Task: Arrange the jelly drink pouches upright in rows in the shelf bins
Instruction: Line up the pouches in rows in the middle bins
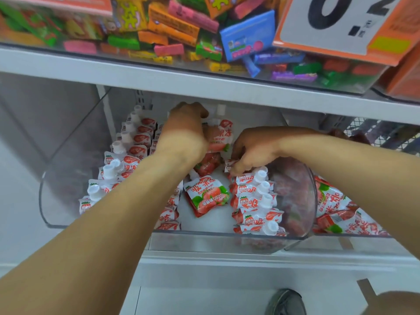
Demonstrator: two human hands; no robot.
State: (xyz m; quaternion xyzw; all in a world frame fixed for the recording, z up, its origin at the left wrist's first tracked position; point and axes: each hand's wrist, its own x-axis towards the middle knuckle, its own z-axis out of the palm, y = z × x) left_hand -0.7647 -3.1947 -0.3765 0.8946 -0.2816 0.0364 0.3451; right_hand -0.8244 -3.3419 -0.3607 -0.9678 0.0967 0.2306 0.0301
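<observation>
A clear plastic shelf bin [211, 241] holds strawberry jelly drink pouches with white caps. One upright row [122, 155] runs along the bin's left side, another upright row [254, 201] along its right side. In the middle gap a loose pouch [208, 195] lies flat. My left hand [185, 133] is deep in the bin and grips an upright pouch [221, 135] near the back. At the far end of the right row, my right hand [252, 151] pinches the top of a pouch [229, 165].
A second bin [354, 233] to the right holds more pouches lying loose. Above, a white shelf edge [159, 76] carries a clear bin of mixed candy bars [181, 30] and an orange price sign [341, 26]. A shoe [286, 302] shows on the floor below.
</observation>
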